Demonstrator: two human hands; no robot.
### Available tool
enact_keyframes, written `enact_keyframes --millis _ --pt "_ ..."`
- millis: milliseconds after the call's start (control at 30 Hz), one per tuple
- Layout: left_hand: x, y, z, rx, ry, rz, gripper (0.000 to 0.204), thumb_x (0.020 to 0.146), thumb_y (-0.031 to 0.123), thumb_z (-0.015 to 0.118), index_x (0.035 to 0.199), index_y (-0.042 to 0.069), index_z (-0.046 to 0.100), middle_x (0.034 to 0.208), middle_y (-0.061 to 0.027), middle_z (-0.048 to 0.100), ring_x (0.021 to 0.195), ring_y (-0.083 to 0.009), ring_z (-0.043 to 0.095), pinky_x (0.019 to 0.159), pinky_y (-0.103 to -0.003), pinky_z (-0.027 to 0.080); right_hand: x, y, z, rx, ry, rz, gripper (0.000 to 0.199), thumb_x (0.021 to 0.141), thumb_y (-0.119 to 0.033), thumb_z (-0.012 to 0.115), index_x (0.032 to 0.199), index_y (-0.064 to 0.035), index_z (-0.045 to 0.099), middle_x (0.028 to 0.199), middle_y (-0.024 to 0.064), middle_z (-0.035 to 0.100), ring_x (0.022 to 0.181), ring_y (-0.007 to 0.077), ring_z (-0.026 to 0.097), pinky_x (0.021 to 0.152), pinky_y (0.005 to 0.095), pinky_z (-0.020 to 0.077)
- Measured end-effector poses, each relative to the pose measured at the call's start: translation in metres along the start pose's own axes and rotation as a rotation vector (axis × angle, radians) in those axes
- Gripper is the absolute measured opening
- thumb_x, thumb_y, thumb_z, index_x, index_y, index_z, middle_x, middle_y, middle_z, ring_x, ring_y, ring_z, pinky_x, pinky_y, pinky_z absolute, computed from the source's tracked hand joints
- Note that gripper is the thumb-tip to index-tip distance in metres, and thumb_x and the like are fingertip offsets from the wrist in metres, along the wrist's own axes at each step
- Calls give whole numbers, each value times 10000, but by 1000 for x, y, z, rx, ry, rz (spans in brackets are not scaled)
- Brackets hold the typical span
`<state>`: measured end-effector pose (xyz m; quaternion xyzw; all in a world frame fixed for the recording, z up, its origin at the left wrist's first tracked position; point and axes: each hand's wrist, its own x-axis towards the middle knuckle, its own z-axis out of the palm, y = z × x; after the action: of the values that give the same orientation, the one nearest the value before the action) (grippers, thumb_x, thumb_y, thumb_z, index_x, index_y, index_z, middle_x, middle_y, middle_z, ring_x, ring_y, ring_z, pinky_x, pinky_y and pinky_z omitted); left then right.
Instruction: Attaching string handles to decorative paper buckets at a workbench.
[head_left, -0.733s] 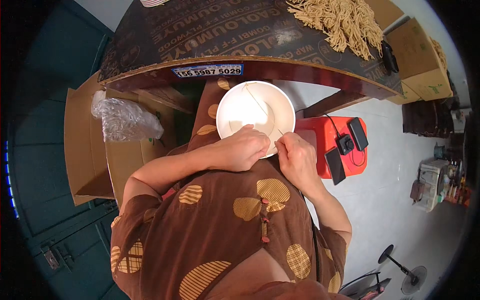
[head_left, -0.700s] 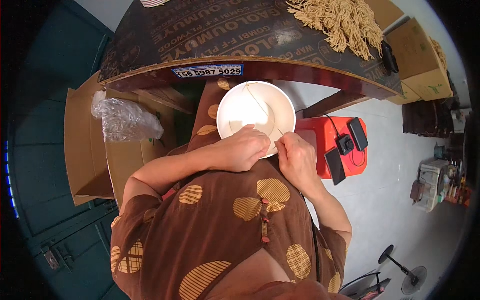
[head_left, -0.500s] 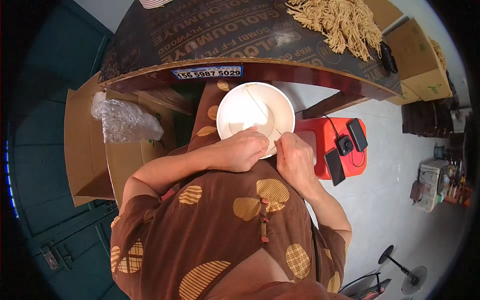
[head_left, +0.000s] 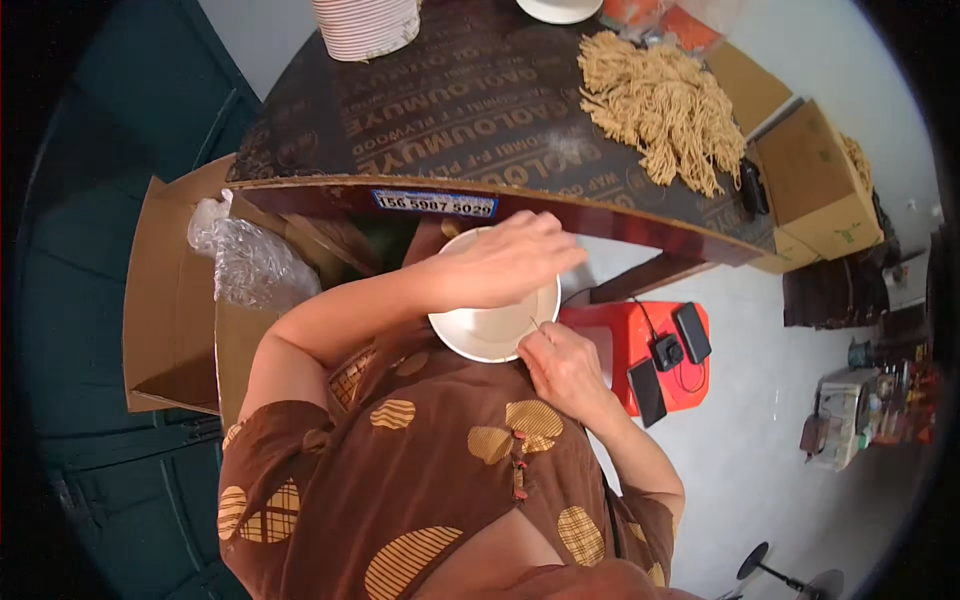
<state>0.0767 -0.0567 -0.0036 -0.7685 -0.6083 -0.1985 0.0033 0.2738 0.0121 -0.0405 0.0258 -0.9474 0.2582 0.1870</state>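
Note:
A round white tub [head_left: 462, 338] sits in my lap below the table edge, its open top facing me. Across its far half reaches my left hand [head_left: 512, 262], palm down, fingers stretched to the right; its thumb is hidden and nothing shows in it. At the near right rim my right hand [head_left: 563, 367] pinches a thin tan string [head_left: 533, 322], of which a short end sticks up from the fingertips. The left hand and forearm cover the tub's far left side.
On the dark plywood table [head_left: 450, 120] lie tan yarn tassels [head_left: 665, 110], a stack of paper tubs [head_left: 368, 28] and a white dish [head_left: 560, 8]. A red stool [head_left: 688, 396] at right carries phone-like devices and a small camera [head_left: 666, 351]. Cardboard box [head_left: 165, 300] and plastic wrap [head_left: 262, 265] stand left.
My left hand has left the near rim and swung forward over the tub. The right hand stays at the near right rim with the string. The view has tilted up, showing more tabletop.

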Motion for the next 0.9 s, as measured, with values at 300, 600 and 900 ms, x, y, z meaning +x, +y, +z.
enact_keyframes --millis 300,600,900 --pt "-10 -24 24 130 -75 -14 149 848 98 532 879 -1 638 839 -135 645 846 -298 626 767 -419 471 -2 0 -6 77 -53 -3 122 839 -66 668 810 -14 562 723 143 515 666 346 570 573 439 461" --pt "-64 -17 -54 190 22 -227 109 843 72 524 809 -25 560 677 -201 618 687 -375 656 578 -469 492 20 -20 -25 369 -173 -216 115 797 -49 692 911 -32 682 878 109 664 778 301 653 658 371 542" --pt "-156 2 -164 261 69 -671 80 755 52 615 807 4 577 801 -188 617 795 -396 630 692 -461 510 37 1 -51 236 378 -295 163 732 85 594 861 29 677 961 175 699 710 259 670 605 317 524"
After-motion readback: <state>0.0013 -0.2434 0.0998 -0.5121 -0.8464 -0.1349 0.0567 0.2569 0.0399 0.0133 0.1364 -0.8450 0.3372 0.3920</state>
